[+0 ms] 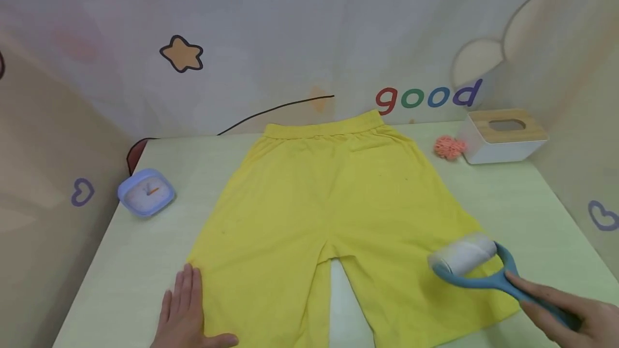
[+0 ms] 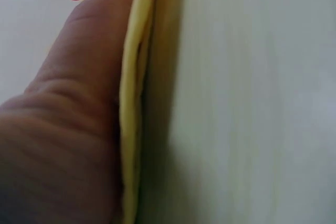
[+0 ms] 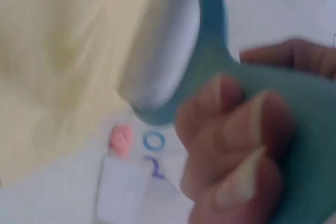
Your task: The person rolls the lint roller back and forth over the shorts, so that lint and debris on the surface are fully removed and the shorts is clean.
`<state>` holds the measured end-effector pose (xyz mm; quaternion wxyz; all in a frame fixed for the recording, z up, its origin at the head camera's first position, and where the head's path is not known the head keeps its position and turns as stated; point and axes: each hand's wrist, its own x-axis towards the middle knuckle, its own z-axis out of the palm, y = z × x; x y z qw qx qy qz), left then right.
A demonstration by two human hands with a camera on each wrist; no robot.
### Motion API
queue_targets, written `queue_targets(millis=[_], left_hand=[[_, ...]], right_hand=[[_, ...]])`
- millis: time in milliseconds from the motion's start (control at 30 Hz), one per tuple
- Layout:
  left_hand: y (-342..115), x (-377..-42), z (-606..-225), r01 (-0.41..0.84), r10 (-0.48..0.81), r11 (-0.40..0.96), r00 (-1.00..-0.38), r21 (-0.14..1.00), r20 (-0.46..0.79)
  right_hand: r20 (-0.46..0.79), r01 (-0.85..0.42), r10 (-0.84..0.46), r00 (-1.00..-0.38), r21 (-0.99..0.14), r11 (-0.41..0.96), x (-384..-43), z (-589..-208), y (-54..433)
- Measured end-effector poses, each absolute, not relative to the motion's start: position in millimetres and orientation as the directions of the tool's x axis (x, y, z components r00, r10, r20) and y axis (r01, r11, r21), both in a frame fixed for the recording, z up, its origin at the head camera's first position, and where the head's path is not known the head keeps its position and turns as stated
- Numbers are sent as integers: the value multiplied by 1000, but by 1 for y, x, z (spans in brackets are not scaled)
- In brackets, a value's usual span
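Observation:
Yellow shorts (image 1: pixel 329 192) lie spread on the pale green table, waistband toward the back wall. In the head view my left hand (image 1: pixel 182 313) rests with straight fingers at the left leg's outer edge, its thumb across the cloth. The left wrist view shows that hand (image 2: pixel 73 77) close up against the yellow fabric's edge. My right hand (image 1: pixel 580 310) grips the blue handle of a lint roller (image 1: pixel 466 255), whose white roll is over the right leg. Whether the roll touches the cloth I cannot tell. In the right wrist view, fingers curl round the handle (image 3: pixel 310 124).
A blue clock (image 1: pixel 146 193) lies at the table's left. Toward the back right stands a white tissue box (image 1: pixel 503 149) with a wooden lid, a coral pompom-like thing (image 1: pixel 450 147) beside it. Printed cloth walls enclose the table's back and sides.

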<state>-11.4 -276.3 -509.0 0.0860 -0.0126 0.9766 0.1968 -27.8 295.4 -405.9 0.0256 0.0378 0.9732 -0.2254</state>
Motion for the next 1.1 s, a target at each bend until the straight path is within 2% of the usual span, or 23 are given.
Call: queue_targets(millis=[100,200,267,400,500,667,967,1100], left_hand=[[-274,-13,-510,-53,24,913,-983,405,-181],[-271,-17,-511,-59,35,904,-977,424,-211],[-268,-19,-510,-76,37,900,-968,430,-250],[-266,-25,-508,-107,39,903,-944,415,-326],[-265,-26,-510,-90,49,905,-949,415,-311],[-264,-20,-515,-37,56,909,-976,415,-209],[-265,-17,-516,8,62,929,-989,370,-134],[-269,-17,-518,-10,34,946,-991,323,-130]], right_hand=[[-155,55,-22,-988,-474,879,-55,-394,273],[-228,11,-122,-966,-508,861,-88,-397,261],[-179,-49,-172,-969,-542,839,-108,-403,256],[-156,-103,-228,-961,-565,819,-136,-415,248],[-176,-103,-238,-955,-554,826,-145,-420,243],[-194,-87,-212,-958,-506,858,-134,-422,243],[-216,-17,-120,-969,-425,905,-80,-425,274],[-227,-18,-111,-968,-378,926,-55,-431,293]])
